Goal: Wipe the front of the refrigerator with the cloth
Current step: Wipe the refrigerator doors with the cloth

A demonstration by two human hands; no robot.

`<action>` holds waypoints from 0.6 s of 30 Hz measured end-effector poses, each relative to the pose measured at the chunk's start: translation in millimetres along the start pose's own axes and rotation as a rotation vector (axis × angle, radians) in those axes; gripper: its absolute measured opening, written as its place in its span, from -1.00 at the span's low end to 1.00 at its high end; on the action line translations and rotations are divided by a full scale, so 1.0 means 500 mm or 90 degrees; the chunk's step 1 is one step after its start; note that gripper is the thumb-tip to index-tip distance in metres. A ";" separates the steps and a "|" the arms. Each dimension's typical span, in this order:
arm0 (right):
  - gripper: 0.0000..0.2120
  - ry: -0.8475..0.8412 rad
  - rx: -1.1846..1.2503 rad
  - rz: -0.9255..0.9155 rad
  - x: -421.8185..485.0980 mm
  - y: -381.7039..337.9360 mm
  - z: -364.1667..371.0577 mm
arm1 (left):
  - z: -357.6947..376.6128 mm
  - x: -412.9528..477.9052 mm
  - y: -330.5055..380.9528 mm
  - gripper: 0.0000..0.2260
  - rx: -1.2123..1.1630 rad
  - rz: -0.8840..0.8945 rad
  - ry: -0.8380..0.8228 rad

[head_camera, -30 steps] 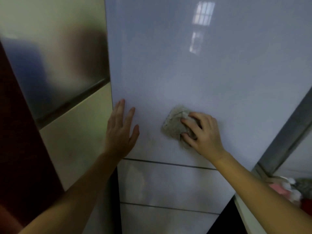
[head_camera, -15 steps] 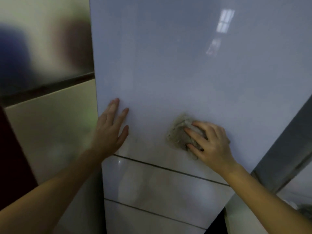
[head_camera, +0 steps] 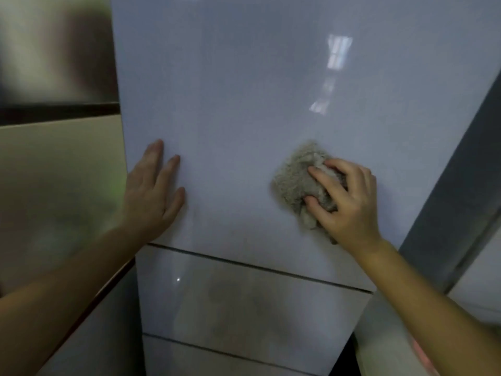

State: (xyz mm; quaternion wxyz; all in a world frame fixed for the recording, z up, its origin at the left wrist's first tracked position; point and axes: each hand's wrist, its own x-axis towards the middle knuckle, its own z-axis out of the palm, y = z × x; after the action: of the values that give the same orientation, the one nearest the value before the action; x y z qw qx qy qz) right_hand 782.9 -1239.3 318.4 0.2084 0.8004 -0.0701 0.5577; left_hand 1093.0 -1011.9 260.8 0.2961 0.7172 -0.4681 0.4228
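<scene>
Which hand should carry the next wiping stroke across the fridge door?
Right. The right hand already grips the cloth against the refrigerator door. The left hand lies flat and empty near the door's left edge, better kept as a brace.

Refrigerator front (head_camera: 244, 90); cloth (head_camera: 295, 180) pressed against it.

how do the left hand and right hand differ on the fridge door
The left hand lies flat and bare, fingers straight; the right hand curls its fingers into a grey cloth. The left sits at the door's left edge, the right nearer its right side. Both press the same upper panel above the seam.
</scene>
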 end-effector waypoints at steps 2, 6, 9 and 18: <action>-0.58 -0.011 -0.002 -0.028 -0.035 -0.024 0.026 | 0.017 -0.002 0.000 -0.43 -0.004 -0.006 0.016; -0.60 -0.095 -0.021 -0.194 -0.124 -0.057 0.068 | 0.037 -0.005 -0.004 -0.44 -0.009 0.016 0.082; -0.61 -0.066 -0.029 -0.182 -0.120 -0.054 0.059 | 0.040 -0.005 -0.007 -0.45 -0.022 0.018 0.100; -0.58 0.029 -0.037 -0.096 0.014 -0.095 0.094 | 0.049 -0.007 -0.027 -0.49 -0.006 0.036 0.149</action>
State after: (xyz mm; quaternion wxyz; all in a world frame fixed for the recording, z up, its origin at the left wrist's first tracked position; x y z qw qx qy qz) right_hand 842.4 -1214.8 299.0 0.2741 0.7843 -0.0210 0.5561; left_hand 1112.7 -1025.6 245.8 0.3402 0.6481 -0.4525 0.5094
